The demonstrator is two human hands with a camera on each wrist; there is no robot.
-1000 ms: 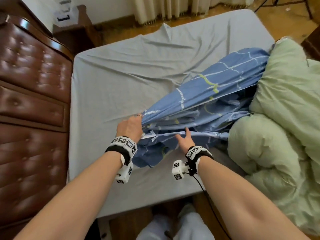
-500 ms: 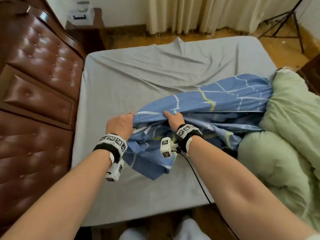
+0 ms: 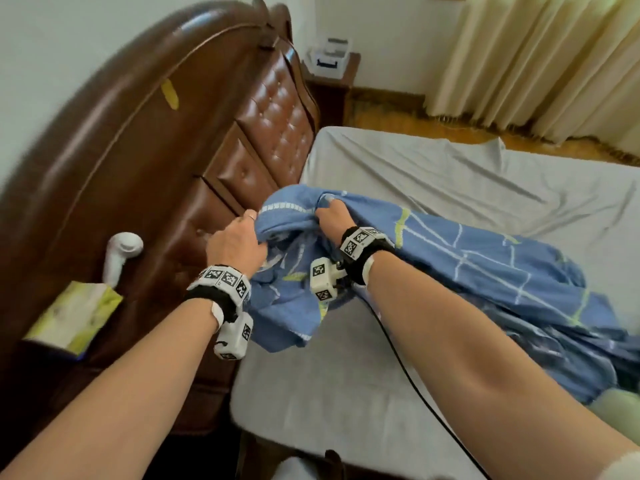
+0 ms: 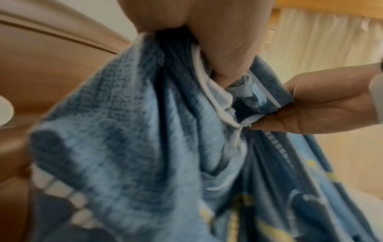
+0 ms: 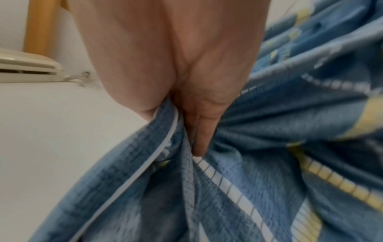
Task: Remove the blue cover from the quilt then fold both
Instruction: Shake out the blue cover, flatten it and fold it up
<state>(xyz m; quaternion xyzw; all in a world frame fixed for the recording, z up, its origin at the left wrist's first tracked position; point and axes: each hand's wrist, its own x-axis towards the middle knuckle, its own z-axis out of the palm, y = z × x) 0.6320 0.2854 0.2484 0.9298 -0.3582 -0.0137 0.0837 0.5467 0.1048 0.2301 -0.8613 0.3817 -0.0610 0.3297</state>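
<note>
The blue cover [image 3: 485, 278], patterned with white and yellow lines, stretches from the bed's right side up to both hands near the headboard. My left hand [image 3: 239, 242] grips a bunched end of it, and the left wrist view shows the cover [image 4: 128, 147] hanging from that fist. My right hand [image 3: 332, 216] grips the cover close beside the left; in its wrist view the fingers [image 5: 203, 131] are curled into the gathered cloth [image 5: 269, 147]. Only a pale green sliver of the quilt [image 3: 620, 407] shows at the right edge.
A brown padded headboard [image 3: 194, 140] rises at the left of the grey-sheeted bed [image 3: 433, 174]. A white device [image 3: 119, 254] and a yellow-green tissue box [image 3: 72, 317] sit left of it. A nightstand [image 3: 332, 84] and cream curtains [image 3: 540, 60] stand beyond.
Both hands have pulled the cover's end leftward and up toward the headboard. The right hand went from lying on the cloth to gripping it. The view swung left, so the quilt is nearly out of frame.
</note>
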